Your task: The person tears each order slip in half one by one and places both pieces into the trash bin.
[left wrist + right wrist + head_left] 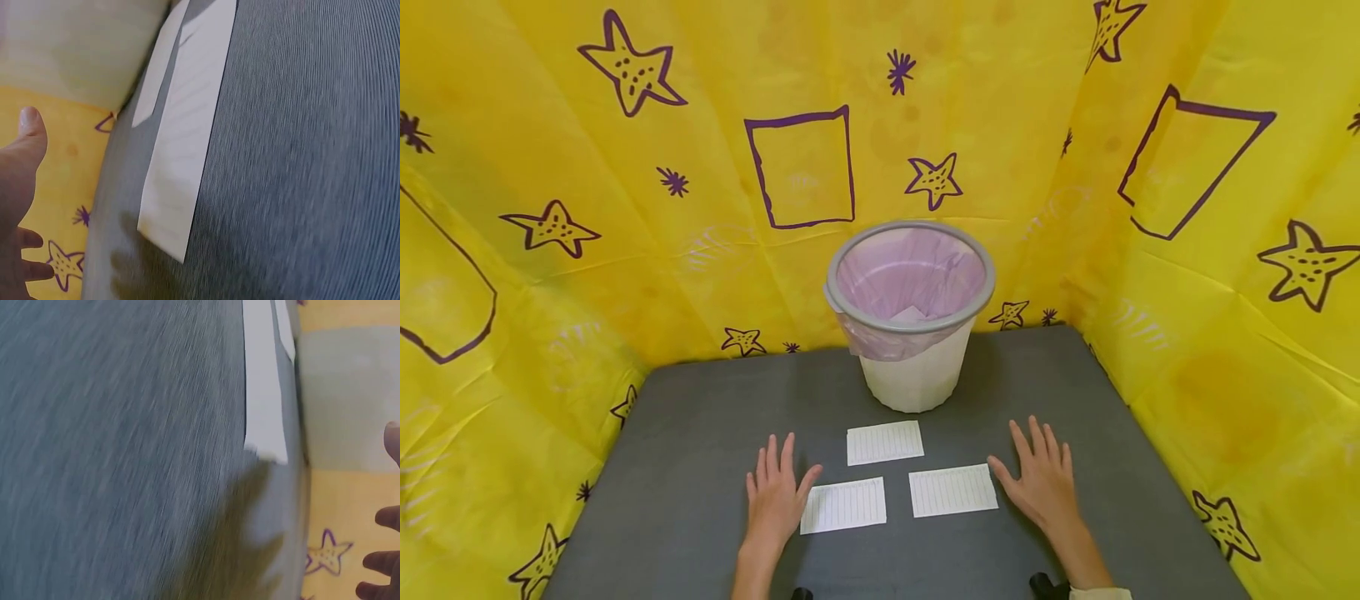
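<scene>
Three white lined paper slips lie on the dark grey table. My left hand [775, 497], fingers straight and spread, hovers beside the left slip [844, 506], its thumb overlapping that slip's edge in the head view. At the other side my right hand [1041, 479] is spread too, thumb near the right slip [953, 490]. Farther back lies the third slip [885, 442], in front of a white bin [917, 371] with a grey rim and a pinkish liner. Neither hand holds anything. In the right wrist view a hand shadow falls on the cloth below a slip [262, 387].
The grey table [700, 433] is enclosed by yellow fabric walls [715, 275] with purple stars and outlines. A pale piece of paper [910, 314] lies inside the bin. Dark straps or mounts [1047, 586] show near the wrists.
</scene>
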The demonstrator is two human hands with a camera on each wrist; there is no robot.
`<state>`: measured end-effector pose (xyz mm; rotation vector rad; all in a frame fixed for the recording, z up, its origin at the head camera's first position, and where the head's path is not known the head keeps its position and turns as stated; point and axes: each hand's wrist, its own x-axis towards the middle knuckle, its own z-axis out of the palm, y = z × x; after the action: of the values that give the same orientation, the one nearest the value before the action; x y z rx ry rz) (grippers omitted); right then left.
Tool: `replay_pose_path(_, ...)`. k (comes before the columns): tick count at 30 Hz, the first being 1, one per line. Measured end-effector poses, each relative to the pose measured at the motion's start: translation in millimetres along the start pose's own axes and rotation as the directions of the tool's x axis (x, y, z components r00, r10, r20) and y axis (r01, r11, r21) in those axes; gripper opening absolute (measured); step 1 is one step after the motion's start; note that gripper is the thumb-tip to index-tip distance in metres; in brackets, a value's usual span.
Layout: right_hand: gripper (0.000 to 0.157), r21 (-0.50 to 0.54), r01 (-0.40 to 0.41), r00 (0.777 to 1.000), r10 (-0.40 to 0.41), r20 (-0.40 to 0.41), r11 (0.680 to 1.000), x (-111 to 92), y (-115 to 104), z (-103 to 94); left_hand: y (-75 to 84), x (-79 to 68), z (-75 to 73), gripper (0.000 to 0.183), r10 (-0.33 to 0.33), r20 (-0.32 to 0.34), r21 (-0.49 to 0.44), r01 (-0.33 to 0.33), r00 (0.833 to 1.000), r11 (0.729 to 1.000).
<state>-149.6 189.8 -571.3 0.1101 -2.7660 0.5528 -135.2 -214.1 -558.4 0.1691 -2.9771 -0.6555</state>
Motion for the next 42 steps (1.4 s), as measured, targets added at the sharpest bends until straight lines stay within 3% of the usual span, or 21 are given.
replay_pose_path(5,0.073,-0.010,0.040,0.999,-0.040,0.023,0.999,7.6,-21.5,9.3,8.5,-0.5,1.6,0.074,0.036,0.000,-0.020,-0.036,0.999,0.999)
replay_pose_path(16,0.070,0.029,0.145,0.988,-0.146,0.047,0.989,17.3,-76.0,33.7,17.5,1.2,9.9,0.072,0.027,0.029,-0.074,-0.024,0.999,0.997)
replay_pose_path(22,0.070,0.064,0.213,0.973,-0.218,0.072,0.975,18.9,-104.7,49.9,22.9,2.1,10.9,0.070,0.061,-0.006,-0.083,-0.061,0.998,0.995)
replay_pose_path(32,0.068,0.033,0.349,0.933,-0.350,0.079,0.937,23.9,-140.2,73.3,21.8,4.6,15.3,0.067,0.113,-0.017,-0.033,-0.114,0.993,0.993)
replay_pose_path(42,0.065,-0.042,0.483,0.867,-0.471,0.162,0.875,14.4,-159.4,94.9,20.9,-3.1,33.8,0.068,0.207,0.020,-0.013,-0.207,0.978,0.978)
